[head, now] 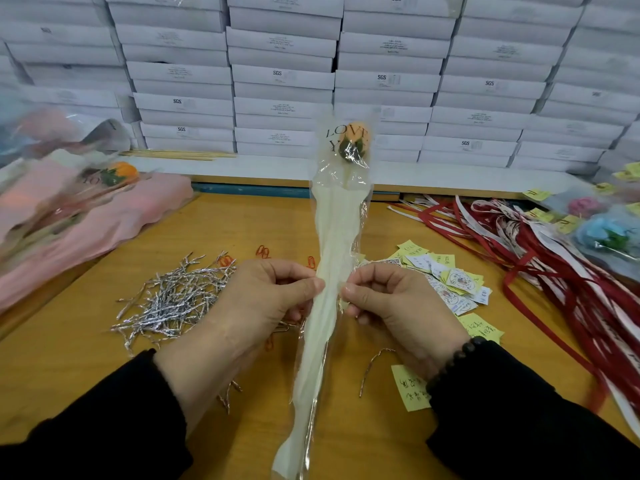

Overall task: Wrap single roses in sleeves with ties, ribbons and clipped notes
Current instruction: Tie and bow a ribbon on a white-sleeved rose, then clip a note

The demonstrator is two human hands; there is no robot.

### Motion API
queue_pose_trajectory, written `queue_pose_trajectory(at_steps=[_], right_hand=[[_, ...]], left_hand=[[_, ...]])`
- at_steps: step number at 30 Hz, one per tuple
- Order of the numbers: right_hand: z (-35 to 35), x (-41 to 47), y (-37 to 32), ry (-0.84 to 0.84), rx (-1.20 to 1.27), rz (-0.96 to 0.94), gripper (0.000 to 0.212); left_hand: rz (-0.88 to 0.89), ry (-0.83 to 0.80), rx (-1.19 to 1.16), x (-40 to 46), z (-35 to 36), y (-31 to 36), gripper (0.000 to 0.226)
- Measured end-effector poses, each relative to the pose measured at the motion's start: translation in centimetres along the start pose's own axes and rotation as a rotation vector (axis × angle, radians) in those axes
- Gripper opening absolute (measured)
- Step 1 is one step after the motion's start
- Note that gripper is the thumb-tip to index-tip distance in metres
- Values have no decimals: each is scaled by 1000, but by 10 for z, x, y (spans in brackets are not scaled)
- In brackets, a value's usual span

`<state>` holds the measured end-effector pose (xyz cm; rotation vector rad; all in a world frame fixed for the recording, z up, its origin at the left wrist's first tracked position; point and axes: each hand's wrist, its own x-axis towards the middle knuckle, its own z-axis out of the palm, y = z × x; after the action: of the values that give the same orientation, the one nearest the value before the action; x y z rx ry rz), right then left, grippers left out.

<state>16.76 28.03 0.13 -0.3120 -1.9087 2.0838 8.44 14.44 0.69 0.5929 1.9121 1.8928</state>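
A peach rose (356, 135) stands upright inside a long cream and clear sleeve (337, 223) printed with "LOVE YOU". My left hand (263, 299) and my right hand (391, 299) pinch the sleeve from both sides at its narrow middle, above the table. Whether a tie is between my fingers is hidden. A heap of silver twist ties (173, 296) lies left of my hands. One loose tie (372, 368) lies below my right wrist. Yellow and white notes (446, 282) are piled to the right. Red and white ribbons (554, 265) spread at the far right. Orange paper clips (263, 251) lie behind my hands.
A stack of pink sleeves with an orange rose (121, 173) lies at the left. Wrapped blue and pink roses (602, 233) with yellow notes lie at the right edge. White boxes (284, 77) are stacked along the back. Wooden sticks (180, 154) rest in front of the boxes.
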Motion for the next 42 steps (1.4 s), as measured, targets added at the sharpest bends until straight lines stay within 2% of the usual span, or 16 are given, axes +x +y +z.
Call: queue_pose_trajectory(at_steps=[9,18,29,32,35,37,40,42], right_hand=[[3,1,4,-27,114,14,15],[4,0,4,19,129,-21,15],[2,1,5,32,-33,-43,20],[1,3,7,-9,-8,7,10],[-3,4,6,-85,18,61,30],[-3,4,5,-126,35,58,33],[-4,5,6,-120,60,65,35],[-5,6,9,-96,35,61,50]], left_hand=[[17,-68,21,-2,3,1,3],[21,-54,23,-2,4,-2,8],[53,-97,26,-7,8,-2,8],[66,-132,-34,-9,9,1,9],[73,-151,-47,-10,8,3,10],[21,-176,-81,-10,7,4,9],[-76,-220,-135,-9,5,3,15],[-126,-226,-159,-8,4,1,18]])
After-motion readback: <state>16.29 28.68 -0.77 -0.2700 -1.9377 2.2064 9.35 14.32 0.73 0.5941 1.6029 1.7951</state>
